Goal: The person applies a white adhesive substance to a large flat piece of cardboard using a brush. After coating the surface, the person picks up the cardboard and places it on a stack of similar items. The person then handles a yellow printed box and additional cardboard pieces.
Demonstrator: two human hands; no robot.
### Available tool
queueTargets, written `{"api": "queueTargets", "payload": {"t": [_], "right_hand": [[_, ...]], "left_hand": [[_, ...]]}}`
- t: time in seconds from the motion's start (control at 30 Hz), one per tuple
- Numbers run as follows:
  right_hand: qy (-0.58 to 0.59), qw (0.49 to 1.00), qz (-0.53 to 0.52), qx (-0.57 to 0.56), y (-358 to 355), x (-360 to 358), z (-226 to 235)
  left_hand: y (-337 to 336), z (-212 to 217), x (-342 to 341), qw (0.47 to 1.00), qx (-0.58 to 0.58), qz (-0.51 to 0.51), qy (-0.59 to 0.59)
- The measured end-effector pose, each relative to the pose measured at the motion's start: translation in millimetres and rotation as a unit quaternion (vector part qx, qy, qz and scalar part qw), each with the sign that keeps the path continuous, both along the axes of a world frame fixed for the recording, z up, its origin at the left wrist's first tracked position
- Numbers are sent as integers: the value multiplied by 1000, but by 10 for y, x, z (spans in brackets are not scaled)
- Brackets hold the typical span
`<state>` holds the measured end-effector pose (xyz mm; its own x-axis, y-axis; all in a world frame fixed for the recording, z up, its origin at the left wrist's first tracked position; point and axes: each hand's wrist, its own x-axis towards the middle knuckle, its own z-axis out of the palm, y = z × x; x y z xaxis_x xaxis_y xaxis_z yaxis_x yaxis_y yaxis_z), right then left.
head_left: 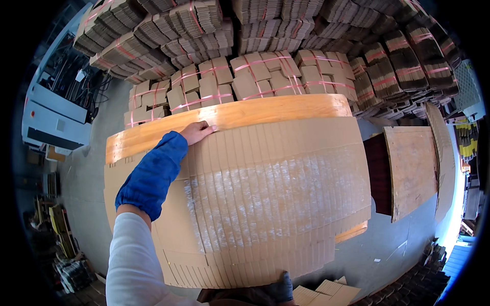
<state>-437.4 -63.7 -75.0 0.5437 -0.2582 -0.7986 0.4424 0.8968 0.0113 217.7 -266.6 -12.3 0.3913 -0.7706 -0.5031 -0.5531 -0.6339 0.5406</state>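
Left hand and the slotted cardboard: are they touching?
Touching: the head view shows the left hand resting on the slotted cardboard at its far edge.

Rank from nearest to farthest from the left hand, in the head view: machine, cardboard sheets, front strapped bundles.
1. Cardboard sheets: on the table, left hand at their far edge.
2. Front strapped bundles: just beyond the table.
3. Machine: far left, across the floor.

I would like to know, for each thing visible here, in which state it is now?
Cardboard sheets, flat, overlapping, streaked whitish
Wooden tabletop, mostly covered
Cardboard bundles, stacked, bound
Left hand, touching the sheets' far edge
Blue sleeve cover, worn, creased
Right hand, near the sheets' near edge, partly visible
Machine, on or off unclear
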Motion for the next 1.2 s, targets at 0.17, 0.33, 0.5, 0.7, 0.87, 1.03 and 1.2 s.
{"api": "queueTargets", "payload": {"t": [0.17, 0.33, 0.5, 0.7, 0.87, 1.03, 1.2], "right_hand": [[30, 999, 6, -17, -25, 31, 66], [69, 997, 11, -45, -7, 21, 40], [161, 972, 82, -153, 2, -9, -16], [218, 950, 135, -176, -140, 118, 306], [306, 915, 154, -214, -134, 132, 369], [330, 907, 174, -194, -191, 210, 474], [333, 904, 177, -202, -169, 186, 448]], "left_hand": [[-16, -21, -42, 1000, 8, 3, -13], [-38, 37, -71, 998, 17, -43, -39], [-68, 57, -73, 997, 19, -54, -50], [-38, 7, -94, 996, -4, -66, -67], [-75, 53, -177, 995, 4, -73, -70], [-45, 14, -179, 994, -13, -64, -83], [-43, -31, -175, 995, -21, -48, -90]]}}
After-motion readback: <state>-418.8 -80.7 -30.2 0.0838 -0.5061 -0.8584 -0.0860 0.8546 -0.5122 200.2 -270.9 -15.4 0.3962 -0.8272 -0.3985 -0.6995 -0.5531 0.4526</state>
